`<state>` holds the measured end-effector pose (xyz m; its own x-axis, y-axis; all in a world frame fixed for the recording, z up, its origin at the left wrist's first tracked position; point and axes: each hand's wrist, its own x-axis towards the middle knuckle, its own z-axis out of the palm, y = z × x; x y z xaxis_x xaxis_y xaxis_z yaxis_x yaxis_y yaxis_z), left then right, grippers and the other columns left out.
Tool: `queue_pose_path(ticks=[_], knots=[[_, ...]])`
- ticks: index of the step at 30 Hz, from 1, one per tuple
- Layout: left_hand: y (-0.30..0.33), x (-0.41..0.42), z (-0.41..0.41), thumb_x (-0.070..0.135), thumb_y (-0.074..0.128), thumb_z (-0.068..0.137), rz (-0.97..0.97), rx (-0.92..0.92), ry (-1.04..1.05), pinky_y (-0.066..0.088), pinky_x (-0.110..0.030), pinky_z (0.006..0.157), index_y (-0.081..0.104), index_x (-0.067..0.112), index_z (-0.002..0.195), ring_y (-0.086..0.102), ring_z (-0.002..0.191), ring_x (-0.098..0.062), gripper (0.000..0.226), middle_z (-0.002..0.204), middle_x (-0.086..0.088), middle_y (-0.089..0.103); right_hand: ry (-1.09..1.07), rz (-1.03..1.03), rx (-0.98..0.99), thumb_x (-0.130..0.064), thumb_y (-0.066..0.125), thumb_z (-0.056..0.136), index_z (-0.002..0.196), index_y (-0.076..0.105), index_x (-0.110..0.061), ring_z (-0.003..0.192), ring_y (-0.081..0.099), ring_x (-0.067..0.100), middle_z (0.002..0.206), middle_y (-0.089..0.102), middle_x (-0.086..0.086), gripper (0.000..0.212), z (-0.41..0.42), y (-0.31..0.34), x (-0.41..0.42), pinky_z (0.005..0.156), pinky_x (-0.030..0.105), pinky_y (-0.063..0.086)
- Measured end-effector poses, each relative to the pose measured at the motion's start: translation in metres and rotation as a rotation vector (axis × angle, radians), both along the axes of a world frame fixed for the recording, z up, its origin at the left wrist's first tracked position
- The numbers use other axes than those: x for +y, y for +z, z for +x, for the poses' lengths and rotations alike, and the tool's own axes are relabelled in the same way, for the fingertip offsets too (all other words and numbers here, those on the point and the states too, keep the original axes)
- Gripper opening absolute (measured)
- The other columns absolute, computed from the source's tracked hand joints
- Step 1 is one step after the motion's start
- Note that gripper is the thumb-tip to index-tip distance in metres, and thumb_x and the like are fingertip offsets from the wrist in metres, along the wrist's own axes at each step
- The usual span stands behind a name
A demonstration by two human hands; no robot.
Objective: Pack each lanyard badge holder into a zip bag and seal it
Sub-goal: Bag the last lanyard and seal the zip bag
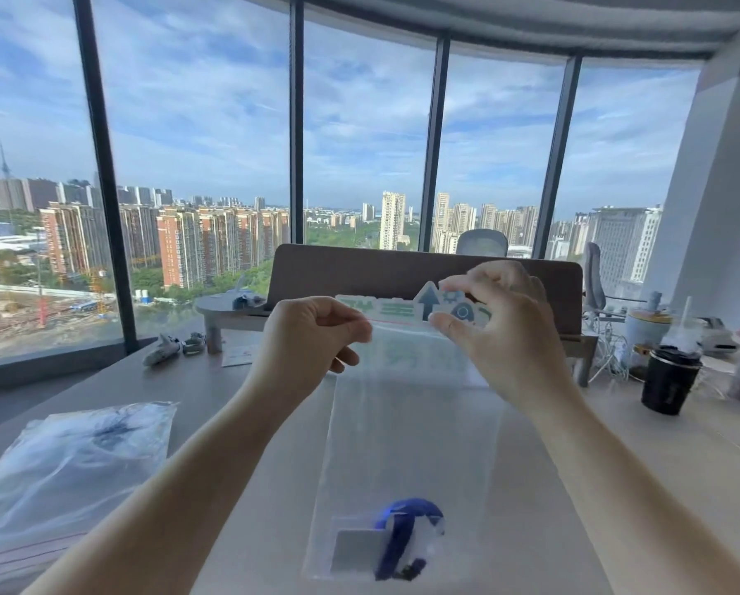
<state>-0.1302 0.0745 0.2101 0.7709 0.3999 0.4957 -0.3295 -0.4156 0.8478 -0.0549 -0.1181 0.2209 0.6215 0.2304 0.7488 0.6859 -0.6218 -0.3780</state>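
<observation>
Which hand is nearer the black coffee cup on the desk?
Right. The right hand, pinching the clear zip bag's top edge, sits closer to the black coffee cup; the left hand pinches the far corner.

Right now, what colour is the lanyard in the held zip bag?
Dark blue; the lanyard sits coiled at the bottom of the clear zip bag, seen in the head view.

The pale wooden desk [553, 465] carried a heap of clear plastic zip bags [67, 461] at its left, a black lidded travel cup [670, 380] at right, and a white card [240, 355] further back
</observation>
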Motion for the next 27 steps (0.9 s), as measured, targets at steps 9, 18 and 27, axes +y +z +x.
queue_pose_path(ticks=[9,18,27], knots=[[0.01,-0.008,-0.006,0.011,0.072,0.081,-0.036,0.009,-0.097,0.052,-0.022,0.048,0.072,0.012,0.079,0.065,0.051,-0.013,0.003,0.073,-0.002,0.076,0.215,-0.112,0.168,-0.035,0.072,0.082,0.072,0.073,-0.032,0.071,0.06,0.012,0.059,0.06,-0.018,0.011,-0.016,0.024,0.015,0.079,0.042,0.055],[0.01,-0.013,-0.008,0.009,0.071,0.081,-0.033,0.02,-0.134,0.049,-0.025,0.045,0.071,0.011,0.076,0.061,0.049,-0.015,0.006,0.072,-0.006,0.075,0.303,-0.162,0.191,-0.042,0.073,0.081,0.072,0.075,-0.028,0.053,0.049,0.003,0.051,0.058,-0.024,0.017,-0.021,0.03,0.024,0.061,0.029,0.046],[0.005,-0.013,-0.008,0.005,0.068,0.082,0.025,-0.032,-0.105,0.045,-0.024,0.043,0.069,0.007,0.073,0.055,0.045,-0.013,0.009,0.072,-0.009,0.072,0.288,-0.19,0.186,-0.033,0.064,0.09,0.083,0.07,-0.024,0.065,0.055,0.007,0.066,0.059,-0.011,0.014,-0.027,0.021,0.027,0.067,0.034,0.05]])
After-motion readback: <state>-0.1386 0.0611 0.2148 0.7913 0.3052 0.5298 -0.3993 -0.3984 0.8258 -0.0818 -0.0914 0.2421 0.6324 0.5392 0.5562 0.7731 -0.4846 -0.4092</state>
